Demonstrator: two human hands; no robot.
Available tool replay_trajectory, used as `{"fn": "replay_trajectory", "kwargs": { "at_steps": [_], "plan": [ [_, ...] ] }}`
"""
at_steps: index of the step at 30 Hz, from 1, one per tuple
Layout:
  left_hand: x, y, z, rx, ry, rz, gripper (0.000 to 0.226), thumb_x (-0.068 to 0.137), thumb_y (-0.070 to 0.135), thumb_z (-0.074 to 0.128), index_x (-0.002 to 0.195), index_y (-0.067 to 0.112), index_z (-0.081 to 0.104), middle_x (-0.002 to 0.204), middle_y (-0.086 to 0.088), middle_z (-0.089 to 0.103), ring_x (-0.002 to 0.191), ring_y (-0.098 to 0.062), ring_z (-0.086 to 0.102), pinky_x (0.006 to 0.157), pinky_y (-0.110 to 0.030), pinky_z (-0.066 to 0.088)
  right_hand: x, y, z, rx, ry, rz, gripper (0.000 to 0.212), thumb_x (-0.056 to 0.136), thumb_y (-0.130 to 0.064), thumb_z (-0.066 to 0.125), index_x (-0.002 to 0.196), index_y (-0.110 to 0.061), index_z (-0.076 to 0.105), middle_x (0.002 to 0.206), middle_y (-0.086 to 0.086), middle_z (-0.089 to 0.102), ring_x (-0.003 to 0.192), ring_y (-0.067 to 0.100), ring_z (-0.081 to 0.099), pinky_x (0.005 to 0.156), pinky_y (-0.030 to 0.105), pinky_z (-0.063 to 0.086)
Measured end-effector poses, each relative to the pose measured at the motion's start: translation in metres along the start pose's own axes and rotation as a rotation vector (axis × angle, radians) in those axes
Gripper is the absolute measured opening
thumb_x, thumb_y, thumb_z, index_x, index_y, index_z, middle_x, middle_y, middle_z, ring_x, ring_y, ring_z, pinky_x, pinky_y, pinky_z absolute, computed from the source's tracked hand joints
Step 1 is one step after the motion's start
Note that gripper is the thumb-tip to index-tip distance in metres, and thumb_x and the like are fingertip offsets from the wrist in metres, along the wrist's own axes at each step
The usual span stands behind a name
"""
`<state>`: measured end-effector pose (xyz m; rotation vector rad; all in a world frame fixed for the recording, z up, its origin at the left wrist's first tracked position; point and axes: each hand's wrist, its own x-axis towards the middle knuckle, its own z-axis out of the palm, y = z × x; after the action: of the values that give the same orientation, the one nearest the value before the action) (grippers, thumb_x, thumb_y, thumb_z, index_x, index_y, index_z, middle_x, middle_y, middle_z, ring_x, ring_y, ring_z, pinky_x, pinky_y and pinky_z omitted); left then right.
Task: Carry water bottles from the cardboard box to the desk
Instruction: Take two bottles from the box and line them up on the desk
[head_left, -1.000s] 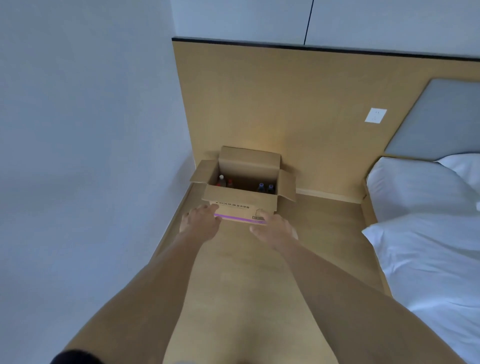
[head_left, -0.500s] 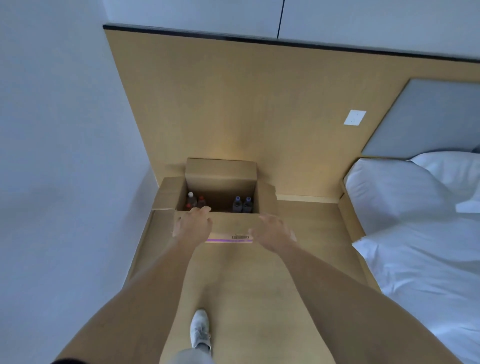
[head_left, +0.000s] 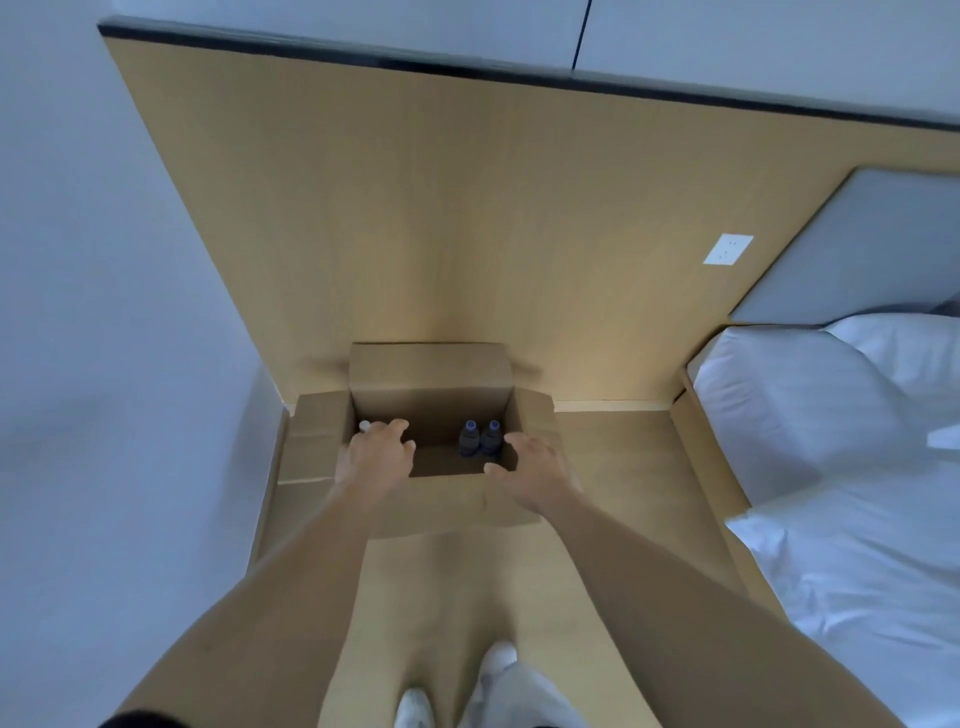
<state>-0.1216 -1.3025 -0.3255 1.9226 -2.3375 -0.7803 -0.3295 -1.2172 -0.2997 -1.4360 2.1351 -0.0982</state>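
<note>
Open cardboard box (head_left: 431, 384) on the wooden floor (head_left: 457, 597), pushed up against the tall wood wall panel (head_left: 415, 208), flaps folded out on all sides. Down inside at the right, two dark bottles with blue caps (head_left: 480, 439), standing upright and touching each other. At the left inner edge, one white bottle cap (head_left: 364, 426) peeping out just beside the left hand's fingers; rest of that bottle hidden.

Left hand (head_left: 376, 457) reaching over the near-left rim, fingers spread and bent downward into the box, over the spot with the white cap. Grasping anything yet? Cannot tell, fingertips hidden from above. Right hand (head_left: 535, 470) over the near-right corner, fingers loose and slightly curled, thumb toward the near wall, holding nothing, just beside the blue-capped pair but apart from them.

Both bare forearms stretched forward from the bottom of the view. White shoes (head_left: 415, 709) at the lower edge, planted on the floor. Off to the right, a bed (head_left: 831, 493) with white bedding and a pillow, grey headboard (head_left: 857, 249) behind. White wall socket (head_left: 728, 249) on the panel, well above the box.
</note>
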Motion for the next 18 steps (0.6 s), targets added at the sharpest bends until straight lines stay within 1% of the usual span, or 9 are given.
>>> {"fn": "replay_trajectory", "kwargs": {
  "at_steps": [3,6,10,12,18],
  "plan": [
    [0.032,-0.006,0.005,0.009,-0.025,-0.012,0.042,0.104,0.032,0.043,0.145,0.02,0.048,0.141,-0.012,0.053,0.126,-0.033,0.052,0.104,-0.047,0.045,0.028,-0.001,0.002,-0.008,-0.029,0.031,0.062,0.093,-0.056,0.055,0.145,-0.025,0.042,0.143,0.007,0.051,0.132,0.03,0.047,0.104,0.043,0.043],
    [0.07,-0.015,0.005,-0.033,-0.057,-0.035,0.042,0.105,0.031,0.042,0.145,0.02,0.048,0.14,-0.013,0.054,0.124,-0.033,0.053,0.104,-0.048,0.045,0.061,0.001,0.003,-0.007,-0.063,0.059,0.063,0.092,-0.055,0.056,0.146,-0.026,0.042,0.143,0.008,0.051,0.132,0.03,0.047,0.103,0.041,0.043],
    [0.128,-0.03,-0.005,-0.065,-0.044,-0.083,0.044,0.104,0.032,0.041,0.146,0.022,0.047,0.141,-0.011,0.054,0.127,-0.032,0.052,0.106,-0.048,0.043,0.119,0.001,0.001,0.013,-0.092,0.079,0.062,0.093,-0.054,0.056,0.146,-0.025,0.042,0.14,0.009,0.053,0.129,0.03,0.05,0.101,0.039,0.045],
    [0.158,-0.036,-0.01,-0.064,-0.041,-0.105,0.044,0.104,0.031,0.042,0.146,0.021,0.047,0.143,-0.01,0.054,0.13,-0.031,0.05,0.107,-0.047,0.042,0.151,-0.002,0.0,0.054,-0.118,0.086,0.063,0.094,-0.053,0.056,0.147,-0.024,0.041,0.139,0.008,0.054,0.128,0.029,0.051,0.101,0.04,0.047],
    [0.232,-0.034,-0.002,-0.031,-0.088,-0.138,0.042,0.105,0.027,0.039,0.145,0.019,0.049,0.142,-0.012,0.055,0.128,-0.032,0.052,0.107,-0.045,0.041,0.227,-0.003,0.005,0.098,-0.212,0.132,0.065,0.093,-0.056,0.056,0.148,-0.026,0.039,0.139,0.008,0.051,0.128,0.029,0.05,0.104,0.042,0.046]
  ]
}}
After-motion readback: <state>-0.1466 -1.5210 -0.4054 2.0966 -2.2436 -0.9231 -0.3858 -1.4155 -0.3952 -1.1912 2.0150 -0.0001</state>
